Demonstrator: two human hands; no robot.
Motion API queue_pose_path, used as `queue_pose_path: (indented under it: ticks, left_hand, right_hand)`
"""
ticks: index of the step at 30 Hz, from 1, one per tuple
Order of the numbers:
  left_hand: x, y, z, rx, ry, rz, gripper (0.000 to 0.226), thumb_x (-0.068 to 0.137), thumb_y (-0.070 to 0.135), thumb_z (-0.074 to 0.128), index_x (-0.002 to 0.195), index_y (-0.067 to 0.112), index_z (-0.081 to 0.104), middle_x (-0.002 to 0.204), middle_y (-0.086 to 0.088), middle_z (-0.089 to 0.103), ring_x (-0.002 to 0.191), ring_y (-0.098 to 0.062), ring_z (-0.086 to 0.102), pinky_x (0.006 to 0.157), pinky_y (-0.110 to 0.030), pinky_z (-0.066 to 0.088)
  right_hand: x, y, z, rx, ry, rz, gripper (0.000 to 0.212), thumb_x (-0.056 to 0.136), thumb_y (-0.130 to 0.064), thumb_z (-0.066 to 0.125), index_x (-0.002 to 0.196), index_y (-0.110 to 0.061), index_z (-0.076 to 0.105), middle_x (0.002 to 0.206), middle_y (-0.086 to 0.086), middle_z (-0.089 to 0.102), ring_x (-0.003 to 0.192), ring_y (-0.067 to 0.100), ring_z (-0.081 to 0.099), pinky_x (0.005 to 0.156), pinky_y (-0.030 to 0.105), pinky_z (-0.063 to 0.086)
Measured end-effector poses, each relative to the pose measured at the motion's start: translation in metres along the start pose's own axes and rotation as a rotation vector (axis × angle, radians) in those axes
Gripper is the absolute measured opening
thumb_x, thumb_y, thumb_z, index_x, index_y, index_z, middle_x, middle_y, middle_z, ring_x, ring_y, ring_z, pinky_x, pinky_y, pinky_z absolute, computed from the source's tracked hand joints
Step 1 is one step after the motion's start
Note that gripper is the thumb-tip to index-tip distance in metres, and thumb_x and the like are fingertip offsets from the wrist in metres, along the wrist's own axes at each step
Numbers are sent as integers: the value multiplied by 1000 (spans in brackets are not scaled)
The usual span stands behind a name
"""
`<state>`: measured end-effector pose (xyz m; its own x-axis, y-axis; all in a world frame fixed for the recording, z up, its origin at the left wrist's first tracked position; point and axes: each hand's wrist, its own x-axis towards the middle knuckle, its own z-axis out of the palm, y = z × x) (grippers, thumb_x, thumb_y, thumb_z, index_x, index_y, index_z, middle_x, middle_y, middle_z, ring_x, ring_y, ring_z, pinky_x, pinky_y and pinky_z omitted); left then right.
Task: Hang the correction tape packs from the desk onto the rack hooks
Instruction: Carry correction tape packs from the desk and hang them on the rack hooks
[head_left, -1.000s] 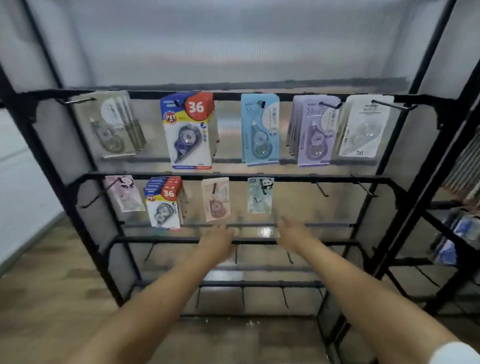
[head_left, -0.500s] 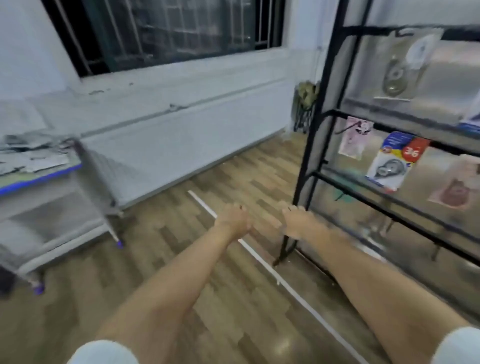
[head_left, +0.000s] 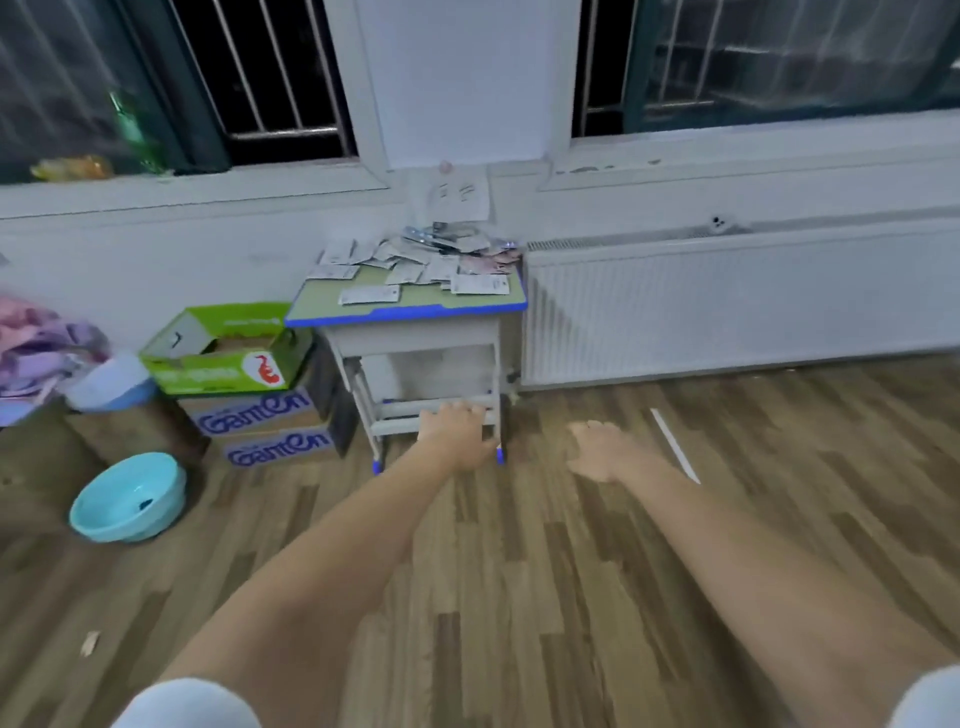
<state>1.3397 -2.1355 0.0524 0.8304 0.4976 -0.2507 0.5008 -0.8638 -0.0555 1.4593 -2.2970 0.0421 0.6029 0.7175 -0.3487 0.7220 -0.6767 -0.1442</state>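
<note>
The correction tape packs (head_left: 415, 262) are scattered flat across the back half of the desk (head_left: 405, 310), well ahead of both hands and above them in view. No common long axis is shown; the packs are turned in various directions. The left hand (head_left: 457, 434) is held nearer, directly below the desk front, fingers relaxed and holding nothing. The right hand (head_left: 605, 449) is offset to the right of the desk, likewise relaxed and unladen. The rack is not in view.
</note>
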Motion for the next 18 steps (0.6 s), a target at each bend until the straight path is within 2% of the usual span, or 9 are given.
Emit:
queue_pose_path:
  ticks: [7,11,15,18]
  left_hand:
    - [123,-102,-12,-8,-42,-109,59,97,53,36,141,14,36,144,-12,38,132,-31,35,104,-47,32]
    - [216,-155,-43,-66,-14,-169,60,97,51,37,142,12,35,145,-14,37,133,-33,35,106,-47,30]
    - [297,-202,-66,-86,-14,-188,60,98,51,37,146,14,31,147,-14,34,134,-33,34,106,-46,32]
    - [355,-230,-65,-139,-38,-200,59,97,51,37,144,16,33,145,-13,36,133,-32,34,104,-47,34]
  right_hand:
    - [176,-53,-33,-16,-41,-73,62,92,-37,55,146,-18,31,150,12,34,136,31,35,109,42,34]
    - [283,-60,-64,10,-97,-97,58,91,-34,57,142,-17,37,144,11,43,129,29,44,106,41,38]
    - [368,-65,-97,23,-89,-71,59,92,-32,54,145,-16,34,148,11,40,132,29,42,107,41,38]
    - [431,-68,-109,14,-85,-43,56,91,-33,55,141,-13,38,144,13,43,127,31,46,103,42,40]
